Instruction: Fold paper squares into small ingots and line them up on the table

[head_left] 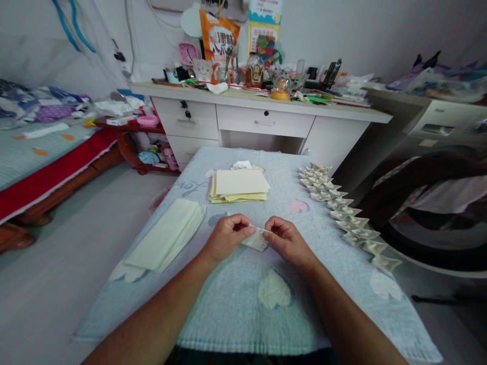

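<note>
Between both hands is a small piece of folded pale paper (255,240), held low over the cloth-covered table. My left hand (233,234) pinches its upper left edge between thumb and fingers. At the upper right edge, my right hand (286,237) grips the same paper, its thumb near the left one. Beyond the hands lies a stack of cream and yellow paper sheets (239,183). A pile of long pale folded paper (166,234) rests to the left. Rows of folded paper boats (342,215) stand along the table's right side.
A light blue cloth (243,304) with heart patterns covers the table. Crumpled white tissue (241,165) lies behind the stack. A white desk (264,120) crowded with items stands beyond, a bed (57,157) at left, a washing machine (429,192) at right.
</note>
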Demonstrator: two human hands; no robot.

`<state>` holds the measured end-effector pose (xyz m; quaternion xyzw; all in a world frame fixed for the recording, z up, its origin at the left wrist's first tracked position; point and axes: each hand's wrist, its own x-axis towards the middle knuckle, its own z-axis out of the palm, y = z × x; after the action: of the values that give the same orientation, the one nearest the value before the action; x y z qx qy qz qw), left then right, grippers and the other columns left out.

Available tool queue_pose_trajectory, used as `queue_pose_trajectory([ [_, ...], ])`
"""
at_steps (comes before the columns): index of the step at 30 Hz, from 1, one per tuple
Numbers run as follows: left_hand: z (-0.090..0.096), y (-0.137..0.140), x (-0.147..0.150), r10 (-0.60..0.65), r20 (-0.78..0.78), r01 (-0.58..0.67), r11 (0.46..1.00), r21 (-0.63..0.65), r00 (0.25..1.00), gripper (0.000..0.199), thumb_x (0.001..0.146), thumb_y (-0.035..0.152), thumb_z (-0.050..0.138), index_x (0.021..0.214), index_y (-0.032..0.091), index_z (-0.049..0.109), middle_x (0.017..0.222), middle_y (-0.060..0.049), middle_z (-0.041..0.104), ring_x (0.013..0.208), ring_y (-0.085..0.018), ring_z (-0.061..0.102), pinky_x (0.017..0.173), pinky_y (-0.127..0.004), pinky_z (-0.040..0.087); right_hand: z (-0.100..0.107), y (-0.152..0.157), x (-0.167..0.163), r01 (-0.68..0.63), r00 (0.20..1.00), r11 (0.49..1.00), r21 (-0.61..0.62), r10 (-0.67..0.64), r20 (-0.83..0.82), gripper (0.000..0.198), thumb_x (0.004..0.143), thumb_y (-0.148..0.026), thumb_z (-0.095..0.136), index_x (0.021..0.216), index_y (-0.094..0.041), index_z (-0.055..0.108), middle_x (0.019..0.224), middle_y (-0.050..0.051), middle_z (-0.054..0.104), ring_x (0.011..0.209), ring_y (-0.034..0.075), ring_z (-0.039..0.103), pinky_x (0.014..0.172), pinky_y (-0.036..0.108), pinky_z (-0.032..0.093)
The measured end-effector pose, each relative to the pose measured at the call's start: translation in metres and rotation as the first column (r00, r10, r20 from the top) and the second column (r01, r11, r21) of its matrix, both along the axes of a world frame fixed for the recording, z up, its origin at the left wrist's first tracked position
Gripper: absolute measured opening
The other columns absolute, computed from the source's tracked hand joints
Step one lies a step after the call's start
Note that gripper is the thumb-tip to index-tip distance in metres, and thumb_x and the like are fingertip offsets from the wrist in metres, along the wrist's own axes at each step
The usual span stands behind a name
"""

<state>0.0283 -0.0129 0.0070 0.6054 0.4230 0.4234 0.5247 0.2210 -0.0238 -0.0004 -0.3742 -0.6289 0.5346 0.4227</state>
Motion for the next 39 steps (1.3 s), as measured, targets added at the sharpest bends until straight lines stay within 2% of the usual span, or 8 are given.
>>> queue_pose_trajectory([
  [6,0.000,0.000,0.000,-0.009,-0.036,0.010,0.999,0.043,0.999,0.020,0.077,0.032,0.066,0.075,0.012,0.063,0.068,0.000,0.058,0.064,-0.011,0.050,0.061,-0.023,0.039,0.005,-0.003,-0.002,-0.068,0.990,0.996,0.052,0.060,0.130,0.025,0.083,-0.037,0.060,0.070,-0.017,0.052,0.062,-0.004,0.045,0.058,0.010,0.038,0.056,0.022,0.030],
  [11,-0.003,0.000,0.001,-0.017,0.060,0.017,1.000,-0.010,0.998,0.020,0.078,0.033,0.066,0.079,0.013,0.062,0.070,0.001,0.057,0.065,-0.010,0.051,0.062,-0.022,0.040,0.004,-0.004,-0.003,-0.096,0.992,0.995,-0.009,0.097,0.076,0.027,0.081,-0.039,0.063,0.071,-0.017,0.052,0.063,-0.004,0.046,0.059,0.010,0.039,0.056,0.022,0.030],
  [17,-0.005,-0.001,0.006,0.034,0.294,0.025,0.981,-0.194,0.955,0.050,0.063,0.023,0.079,0.105,0.017,0.053,0.088,-0.001,0.064,0.075,-0.013,0.059,0.068,-0.024,0.045,-0.003,0.000,-0.008,0.072,0.993,0.990,-0.120,-0.083,-0.086,0.028,0.078,-0.041,0.067,0.071,-0.018,0.052,0.061,-0.005,0.044,0.057,0.009,0.037,0.055,0.022,0.028],
  [20,-0.010,-0.001,0.009,0.096,0.337,-0.018,0.974,-0.227,0.936,0.050,0.063,0.019,0.079,0.104,0.017,0.052,0.089,-0.001,0.065,0.076,-0.013,0.060,0.070,-0.024,0.046,-0.004,0.001,-0.011,0.123,0.985,0.982,-0.143,-0.138,-0.102,0.029,0.077,-0.041,0.068,0.070,-0.018,0.052,0.058,-0.006,0.041,0.054,0.009,0.034,0.053,0.023,0.026],
  [24,-0.014,-0.001,0.011,0.104,0.348,-0.018,0.970,-0.241,0.932,0.045,0.067,0.019,0.077,0.105,0.017,0.052,0.088,-0.001,0.064,0.075,-0.012,0.059,0.069,-0.023,0.045,-0.002,0.001,-0.013,0.091,0.986,0.986,-0.142,-0.109,-0.123,0.030,0.075,-0.041,0.070,0.069,-0.018,0.053,0.059,-0.005,0.043,0.055,0.009,0.036,0.054,0.022,0.028],
  [27,-0.013,-0.002,0.011,0.069,0.369,0.034,0.964,-0.265,0.927,0.046,0.066,0.016,0.076,0.106,0.017,0.051,0.088,-0.001,0.065,0.076,-0.013,0.060,0.070,-0.024,0.047,-0.002,0.002,-0.011,0.080,0.984,0.987,-0.139,-0.101,-0.150,0.025,0.079,-0.039,0.066,0.072,-0.017,0.055,0.060,-0.005,0.044,0.056,0.009,0.038,0.054,0.022,0.029],
  [32,-0.008,-0.007,0.011,-0.090,0.427,0.233,0.926,-0.297,0.900,0.048,0.067,0.013,0.072,0.108,0.017,0.048,0.090,-0.003,0.066,0.078,-0.017,0.064,0.070,-0.028,0.050,-0.003,0.005,-0.008,0.094,0.966,0.981,-0.172,-0.132,-0.224,0.020,0.080,-0.035,0.064,0.093,-0.019,0.062,0.064,-0.004,0.051,0.056,0.010,0.044,0.054,0.022,0.034],
  [39,-0.006,-0.008,0.013,-0.061,0.399,0.219,0.906,-0.363,0.915,0.051,0.068,0.022,0.071,0.112,0.020,0.045,0.085,-0.001,0.064,0.065,-0.014,0.061,0.050,-0.021,0.044,-0.004,0.006,-0.006,0.053,0.968,0.985,-0.166,-0.091,-0.234,0.021,0.077,-0.033,0.067,0.091,-0.018,0.064,0.066,-0.002,0.055,0.057,0.009,0.047,0.054,0.021,0.038],
])
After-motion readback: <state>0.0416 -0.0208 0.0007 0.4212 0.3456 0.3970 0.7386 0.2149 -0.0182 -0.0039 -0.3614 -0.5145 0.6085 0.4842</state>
